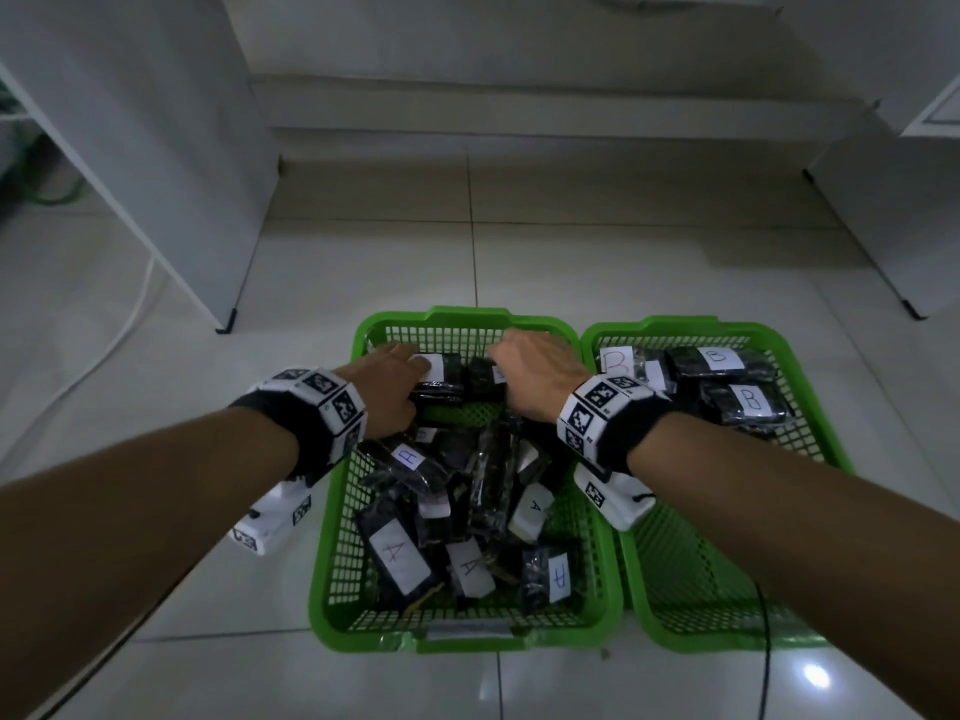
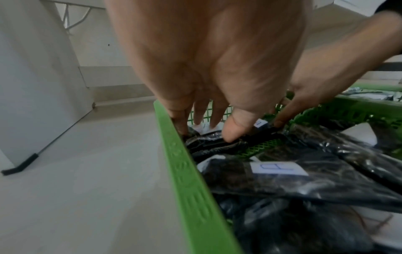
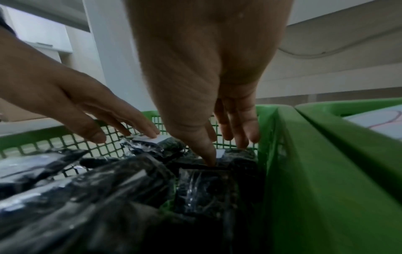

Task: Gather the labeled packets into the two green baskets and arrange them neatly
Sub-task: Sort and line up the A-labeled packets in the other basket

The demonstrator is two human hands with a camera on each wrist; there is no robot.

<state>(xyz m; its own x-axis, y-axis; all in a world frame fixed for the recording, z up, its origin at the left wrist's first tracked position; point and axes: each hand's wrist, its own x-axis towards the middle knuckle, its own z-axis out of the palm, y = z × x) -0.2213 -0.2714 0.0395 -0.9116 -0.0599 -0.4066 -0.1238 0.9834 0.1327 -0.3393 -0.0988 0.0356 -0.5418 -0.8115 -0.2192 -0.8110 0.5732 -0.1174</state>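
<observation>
Two green baskets stand side by side on the floor. The left basket [image 1: 363, 335] holds a loose jumble of black packets labeled A [image 1: 400, 556]. The right basket [image 1: 660, 324] holds black packets labeled B [image 1: 722, 363] at its far end. My left hand [image 1: 400, 366] presses straight fingers [image 3: 150, 133] onto a packet's white label [image 1: 441, 379] at the left basket's far end. My right hand [image 1: 506, 366] pinches the neighbouring packet [image 3: 237, 154], thumb on its near side and fingers behind it. What those two labels say is hidden.
A white cabinet [image 1: 156, 174] with black feet stands at the left, with a white cable [image 1: 119, 330] on the floor beside it. Another white unit [image 1: 883, 226] stands at the right. A thin black cable [image 1: 763, 641] runs past the right basket's near end.
</observation>
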